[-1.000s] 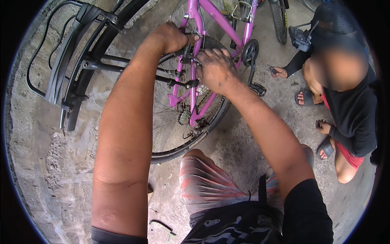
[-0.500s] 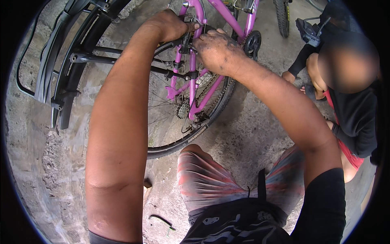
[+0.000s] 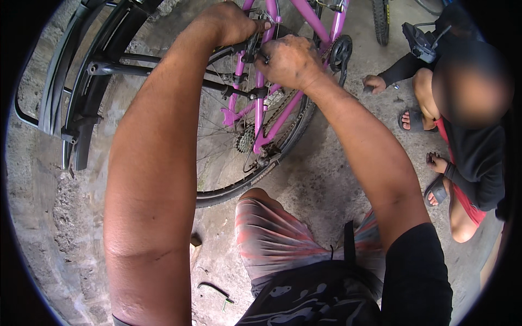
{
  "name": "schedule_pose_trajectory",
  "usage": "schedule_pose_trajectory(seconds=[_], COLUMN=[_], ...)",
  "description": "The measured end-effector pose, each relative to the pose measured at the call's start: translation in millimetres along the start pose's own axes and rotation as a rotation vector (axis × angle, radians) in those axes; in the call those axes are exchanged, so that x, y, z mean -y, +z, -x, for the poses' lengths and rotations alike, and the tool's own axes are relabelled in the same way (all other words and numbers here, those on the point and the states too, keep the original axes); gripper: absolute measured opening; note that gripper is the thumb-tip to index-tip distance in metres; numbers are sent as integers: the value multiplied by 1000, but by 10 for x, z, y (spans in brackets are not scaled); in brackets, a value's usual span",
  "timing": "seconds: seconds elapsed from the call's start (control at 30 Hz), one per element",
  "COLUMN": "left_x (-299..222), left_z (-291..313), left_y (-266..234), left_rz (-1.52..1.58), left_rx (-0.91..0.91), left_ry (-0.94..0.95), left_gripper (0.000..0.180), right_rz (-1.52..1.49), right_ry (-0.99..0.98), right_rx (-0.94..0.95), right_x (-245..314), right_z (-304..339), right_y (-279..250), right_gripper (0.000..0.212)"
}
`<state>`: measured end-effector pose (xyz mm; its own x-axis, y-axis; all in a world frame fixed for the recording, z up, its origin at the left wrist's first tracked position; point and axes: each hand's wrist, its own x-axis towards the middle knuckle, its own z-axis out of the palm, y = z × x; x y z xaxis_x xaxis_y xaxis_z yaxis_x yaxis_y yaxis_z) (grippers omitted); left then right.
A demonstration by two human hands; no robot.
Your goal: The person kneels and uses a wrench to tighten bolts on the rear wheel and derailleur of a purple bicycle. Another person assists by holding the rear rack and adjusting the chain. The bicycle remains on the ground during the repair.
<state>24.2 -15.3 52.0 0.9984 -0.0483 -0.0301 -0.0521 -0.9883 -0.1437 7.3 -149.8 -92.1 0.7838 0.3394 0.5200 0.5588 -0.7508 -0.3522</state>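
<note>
A bicycle with a purple frame (image 3: 281, 117) stands before me, its rear wheel (image 3: 247, 187) towards me. My left hand (image 3: 231, 24) is curled at the top of the rear wheel, by the black rim brake (image 3: 251, 50). Its thumb reaches across to a purple tube; the other fingers and what they grip are hidden. My right hand (image 3: 291, 61) is closed in a fist right of the same tube, beside the brake. A small dark piece shows at its fingers, too little of it to name. Below the hands are the cassette (image 3: 246, 140) and the chain.
A black mudguard (image 3: 81, 103) and rack struts (image 3: 128, 69) stick out at the left. Another person (image 3: 473, 157) crouches at the right, one hand (image 3: 374, 84) near the concrete floor. Another tyre (image 3: 380, 22) stands at the top. A thin dark curved piece (image 3: 215, 289) lies on the floor.
My right hand has turned and closed more, and its forearm and elbow have swung left. The other person's near hand has moved left; their lower hand and second foot have come into sight.
</note>
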Motion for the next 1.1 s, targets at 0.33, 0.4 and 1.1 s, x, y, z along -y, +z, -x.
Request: schedule_pose_trajectory(seconds=[0.33,0.4,1.1], left_x=[-68,-28,-41], left_z=[72,-2,-63], left_y=[-30,-8,-45], left_rz=[21,-74,-41], left_rx=[13,-16,76], left_ry=[-17,37,149], left_gripper=[78,80,84], right_rz=[-62,-73,57], right_ry=[134,158,-73], right_rx=[-2,25,-362], right_x=[29,31,-309], right_z=[31,7,299], right_y=[62,67,-255], right_gripper=[37,42,28])
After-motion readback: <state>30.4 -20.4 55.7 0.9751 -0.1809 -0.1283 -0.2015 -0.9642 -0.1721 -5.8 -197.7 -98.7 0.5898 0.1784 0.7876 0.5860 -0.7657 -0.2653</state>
